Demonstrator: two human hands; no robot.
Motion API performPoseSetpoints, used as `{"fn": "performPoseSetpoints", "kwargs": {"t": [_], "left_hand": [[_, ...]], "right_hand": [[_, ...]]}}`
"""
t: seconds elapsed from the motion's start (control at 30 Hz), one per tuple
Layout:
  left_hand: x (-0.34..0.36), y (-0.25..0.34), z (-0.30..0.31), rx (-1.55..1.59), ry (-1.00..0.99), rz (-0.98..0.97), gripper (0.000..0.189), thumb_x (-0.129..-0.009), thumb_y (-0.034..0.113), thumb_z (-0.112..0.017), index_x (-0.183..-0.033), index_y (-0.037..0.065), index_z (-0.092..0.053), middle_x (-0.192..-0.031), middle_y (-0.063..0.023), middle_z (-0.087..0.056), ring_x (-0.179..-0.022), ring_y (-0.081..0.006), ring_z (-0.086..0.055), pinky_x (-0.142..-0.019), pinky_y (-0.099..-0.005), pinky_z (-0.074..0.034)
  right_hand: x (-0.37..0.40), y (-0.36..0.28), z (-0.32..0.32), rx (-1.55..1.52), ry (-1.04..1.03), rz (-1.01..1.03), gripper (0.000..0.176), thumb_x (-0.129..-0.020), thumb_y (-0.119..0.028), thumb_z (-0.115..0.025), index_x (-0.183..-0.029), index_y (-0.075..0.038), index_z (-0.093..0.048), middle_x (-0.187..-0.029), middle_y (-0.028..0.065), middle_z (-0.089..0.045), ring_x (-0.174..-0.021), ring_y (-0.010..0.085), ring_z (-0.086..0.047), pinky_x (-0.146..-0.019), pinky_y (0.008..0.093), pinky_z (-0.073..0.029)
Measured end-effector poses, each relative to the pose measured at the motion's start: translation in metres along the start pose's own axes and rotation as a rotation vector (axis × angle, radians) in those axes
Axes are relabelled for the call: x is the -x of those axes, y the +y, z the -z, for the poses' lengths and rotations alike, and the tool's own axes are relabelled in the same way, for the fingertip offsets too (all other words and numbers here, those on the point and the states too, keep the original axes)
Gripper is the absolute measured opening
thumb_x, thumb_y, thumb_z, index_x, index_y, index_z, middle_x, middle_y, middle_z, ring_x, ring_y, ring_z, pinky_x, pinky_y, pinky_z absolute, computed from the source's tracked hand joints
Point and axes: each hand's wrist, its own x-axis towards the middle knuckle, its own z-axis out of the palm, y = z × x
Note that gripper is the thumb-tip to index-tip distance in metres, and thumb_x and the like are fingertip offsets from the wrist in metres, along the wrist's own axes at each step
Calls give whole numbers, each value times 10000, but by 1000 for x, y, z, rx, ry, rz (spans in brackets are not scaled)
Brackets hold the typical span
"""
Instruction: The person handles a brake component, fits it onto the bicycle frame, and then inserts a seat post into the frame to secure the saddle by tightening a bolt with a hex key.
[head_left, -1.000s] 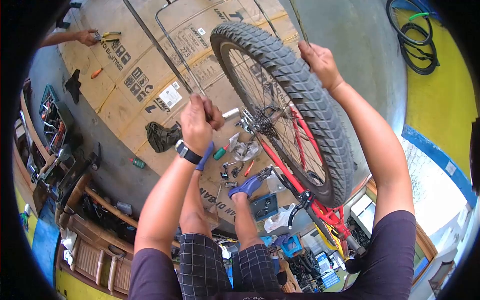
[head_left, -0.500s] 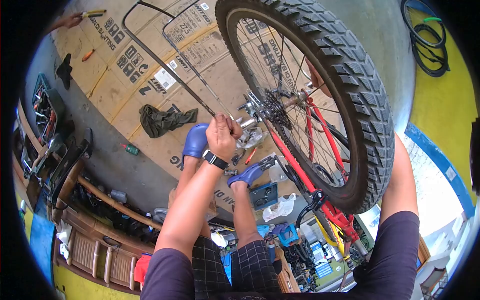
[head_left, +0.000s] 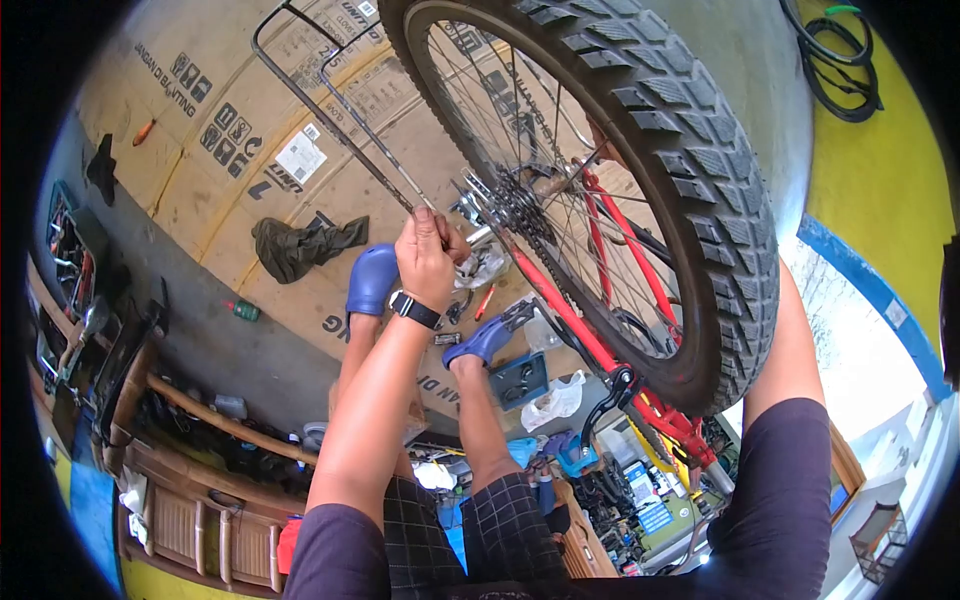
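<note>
My left hand (head_left: 428,255), with a watch on its wrist, is closed round the near end of a bent black metal rod frame (head_left: 335,135). A short silver bar (head_left: 481,236) shows just right of my fingers. Beside them is the cassette (head_left: 519,208) of a bicycle wheel (head_left: 690,165) with a knobby tyre, mounted in a red bicycle frame (head_left: 565,315). My right arm passes behind the tyre. Part of my right hand (head_left: 604,148) shows between the spokes near the hub, its fingers mostly hidden.
Flattened cardboard (head_left: 215,180) covers the floor, with a dark cloth (head_left: 300,248), a small green bottle (head_left: 243,311) and a blue tray (head_left: 519,381) on it. A bamboo bench (head_left: 200,500) stands at lower left. A coiled black hose (head_left: 840,75) lies upper right.
The view has shifted, so my left hand, rod frame and wheel appear further left. Another person's hand with a yellow-handled tool, at upper left before, is out of view.
</note>
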Motion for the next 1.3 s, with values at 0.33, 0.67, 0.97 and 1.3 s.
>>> {"fn": "performPoseSetpoints", "kwargs": {"t": [0.33,0.67,0.97,1.3], "left_hand": [[-8,8,-6,-22,14,31,417,-1087,414,-372,-841,82,-425,-560,-17,-390,-463,-115,-371,-447,-283,-321],[-25,7,2,123,91,287,380,-1062,436,-437,-942,84,-513,-614,2,-389,-516,-134,-382,-505,-310,-356],[71,54,4,-621,7,65,315,-1039,307,-544,-1095,5,-615,-912,-49,-643,-805,-118,-585,-742,-271,-484],[215,137,-119,-604,-474,206,329,-1060,307,-486,-1083,4,-610,-909,-73,-631,-813,-154,-599,-763,-306,-501]], "right_hand": [[-6,-7,-2,171,-55,-82,361,-1028,-374,-527,-1151,-62,-660,-1113,114,-677,-987,169,-641,-774,311,-497],[76,-114,102,899,-465,-126,382,-998,-369,-529,-1142,-37,-653,-1074,189,-675,-1056,377,-626,-883,484,-496],[247,-226,205,837,-313,-167,335,-988,-325,-583,-1092,-11,-638,-1031,169,-663,-982,339,-640,-848,436,-514],[604,-238,170,468,654,-417,203,-932,-166,-653,-1018,18,-646,-978,156,-651,-926,306,-647,-831,373,-498]]}}
